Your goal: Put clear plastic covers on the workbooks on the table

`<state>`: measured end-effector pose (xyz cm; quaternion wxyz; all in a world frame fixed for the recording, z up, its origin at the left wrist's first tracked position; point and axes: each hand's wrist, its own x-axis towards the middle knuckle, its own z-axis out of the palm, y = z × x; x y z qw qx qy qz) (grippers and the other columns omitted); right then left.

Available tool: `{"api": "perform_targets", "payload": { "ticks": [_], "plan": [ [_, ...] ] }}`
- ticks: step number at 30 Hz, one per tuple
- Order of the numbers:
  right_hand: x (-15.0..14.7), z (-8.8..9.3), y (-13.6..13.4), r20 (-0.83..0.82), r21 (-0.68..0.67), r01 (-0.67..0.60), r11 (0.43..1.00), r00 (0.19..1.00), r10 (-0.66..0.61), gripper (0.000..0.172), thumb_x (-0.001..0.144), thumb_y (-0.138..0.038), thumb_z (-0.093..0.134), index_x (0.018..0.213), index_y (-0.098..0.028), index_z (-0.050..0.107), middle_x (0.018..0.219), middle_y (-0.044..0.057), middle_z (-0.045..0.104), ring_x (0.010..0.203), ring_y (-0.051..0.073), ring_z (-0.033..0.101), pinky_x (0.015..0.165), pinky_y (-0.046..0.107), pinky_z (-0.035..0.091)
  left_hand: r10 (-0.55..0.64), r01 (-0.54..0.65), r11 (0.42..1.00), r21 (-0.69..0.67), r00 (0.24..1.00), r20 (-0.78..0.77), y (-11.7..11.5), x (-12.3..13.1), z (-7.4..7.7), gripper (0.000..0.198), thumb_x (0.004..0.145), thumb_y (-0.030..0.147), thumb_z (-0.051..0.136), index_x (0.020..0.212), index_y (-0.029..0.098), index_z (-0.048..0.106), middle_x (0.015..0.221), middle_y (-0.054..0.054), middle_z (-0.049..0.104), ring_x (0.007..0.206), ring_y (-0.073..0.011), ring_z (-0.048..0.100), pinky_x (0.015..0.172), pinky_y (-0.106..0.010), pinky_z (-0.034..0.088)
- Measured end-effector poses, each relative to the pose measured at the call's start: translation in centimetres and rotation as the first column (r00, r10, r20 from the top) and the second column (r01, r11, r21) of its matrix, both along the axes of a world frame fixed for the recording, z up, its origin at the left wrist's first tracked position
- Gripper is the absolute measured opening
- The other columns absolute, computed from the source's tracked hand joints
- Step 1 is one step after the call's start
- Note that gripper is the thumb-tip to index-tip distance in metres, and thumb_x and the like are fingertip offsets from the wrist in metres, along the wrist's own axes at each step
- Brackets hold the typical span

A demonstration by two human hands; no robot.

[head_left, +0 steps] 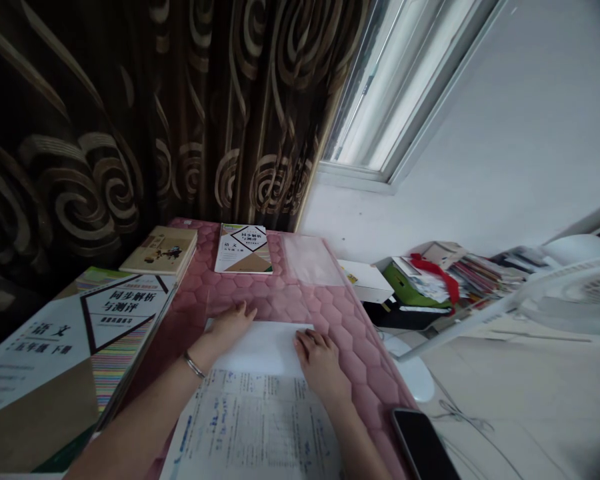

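A printed sheet [260, 427] with blue handwriting lies on the pink padded table, and a blank white sheet [260, 347] adjoins its far end. My left hand [230, 330], wearing a silver bracelet, rests at the white sheet's far left corner with fingers stretched out. At the far right corner my right hand [323, 363] lies on the edge, its fingers slightly bent and pressing down. A clear plastic film [260, 303] extends beyond the white sheet, close to my left fingertips. I cannot tell whether the film also covers the pages.
A stack of workbooks [70, 360] and a tan book pile [163, 252] line the left side. Another workbook [243, 250] and a translucent plastic cover [313, 260] lie at the far end. A phone [423, 440] sits near the right edge. A white fan [570, 287] stands beyond.
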<state>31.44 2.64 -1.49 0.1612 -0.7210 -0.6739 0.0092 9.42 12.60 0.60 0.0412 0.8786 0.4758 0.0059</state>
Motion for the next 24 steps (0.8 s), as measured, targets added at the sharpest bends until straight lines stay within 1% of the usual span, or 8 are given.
{"api": "perform_targets", "payload": {
  "ticks": [3,6,8,12,14,16,19,24],
  "plan": [
    [0.1,-0.2,0.1,-0.003,0.007,-0.005,1.0,1.0,0.005,0.041,0.098,-0.035,0.036,0.117,-0.019,0.068,0.124,0.011,0.063,0.114,0.025,0.054,0.099,0.041,0.04,0.083,-0.083,0.996,-0.023,0.996,0.032,0.3,0.8,0.1,0.053,0.086,0.0,0.039,0.132,0.022,0.056,0.136,-0.025,0.052,0.099,-0.0321,0.068,0.079,-0.045,0.054],
    [0.1,-0.4,0.2,-0.006,0.024,-0.012,1.0,1.0,0.012,0.04,0.098,-0.034,0.036,0.116,-0.019,0.068,0.123,0.011,0.064,0.113,0.025,0.054,0.101,0.041,0.038,0.117,-0.115,0.993,-0.025,0.992,0.049,0.9,1.8,0.0,0.046,0.087,0.004,0.042,0.127,0.021,0.06,0.12,-0.023,0.061,0.095,-0.0316,0.068,0.079,-0.046,0.054],
    [0.2,-0.7,0.4,-0.018,0.038,-0.02,0.999,1.0,0.021,0.039,0.098,-0.033,0.037,0.115,-0.019,0.069,0.121,0.01,0.064,0.112,0.024,0.054,0.101,0.04,0.038,0.096,-0.094,0.995,-0.022,0.993,0.068,1.3,2.6,-0.2,0.041,0.089,0.009,0.046,0.124,0.023,0.062,0.119,-0.02,0.062,0.103,-0.0304,0.066,0.085,-0.046,0.052],
    [0.4,-1.0,0.5,-0.031,0.095,-0.017,0.995,0.999,0.02,0.036,0.097,-0.03,0.04,0.112,-0.017,0.07,0.119,0.011,0.064,0.111,0.024,0.053,0.1,0.038,0.038,0.062,-0.06,0.998,-0.033,0.993,0.097,1.6,4.3,-0.8,0.034,0.091,0.018,0.048,0.119,0.028,0.065,0.13,-0.013,0.059,0.119,-0.0296,0.055,0.097,-0.048,0.045],
    [0.5,-0.9,0.3,-0.02,0.131,0.033,0.991,0.999,-0.031,0.034,0.096,-0.03,0.042,0.109,-0.018,0.071,0.12,0.012,0.063,0.113,0.025,0.053,0.099,0.038,0.039,0.088,-0.084,0.996,-0.041,0.991,0.098,1.7,4.9,-1.0,0.036,0.092,0.017,0.044,0.12,0.028,0.064,0.132,-0.013,0.058,0.12,-0.0323,0.053,0.096,-0.053,0.045],
    [0.7,-0.4,0.0,-0.002,0.134,0.133,0.982,0.991,-0.134,0.032,0.095,-0.031,0.043,0.109,-0.019,0.071,0.117,0.013,0.063,0.111,0.026,0.054,0.095,0.039,0.041,0.111,-0.107,0.993,-0.051,0.989,0.1,1.7,5.2,-1.1,0.038,0.093,0.016,0.041,0.121,0.027,0.064,0.133,-0.013,0.057,0.121,-0.0334,0.053,0.096,-0.055,0.044],
    [0.8,0.6,-0.5,0.025,0.04,0.278,0.96,0.96,-0.279,0.033,0.095,-0.032,0.043,0.113,-0.022,0.069,0.107,0.013,0.063,0.099,0.027,0.06,0.082,0.039,0.045,0.124,-0.117,0.991,-0.069,0.986,0.109,1.8,5.3,-1.2,0.039,0.093,0.016,0.038,0.121,0.027,0.064,0.133,-0.013,0.057,0.121,-0.0327,0.052,0.096,-0.055,0.043],
    [1.0,1.1,-0.3,-0.005,-0.092,0.328,0.94,0.944,-0.33,0.036,0.096,-0.036,0.041,0.117,-0.023,0.067,0.103,0.012,0.062,0.082,0.023,0.065,0.07,0.033,0.045,0.133,-0.12,0.988,-0.098,0.981,0.143,2.1,5.2,-1.6,0.038,0.094,0.019,0.039,0.119,0.027,0.065,0.131,-0.012,0.058,0.119,-0.0317,0.053,0.096,-0.053,0.042]
  ]
}}
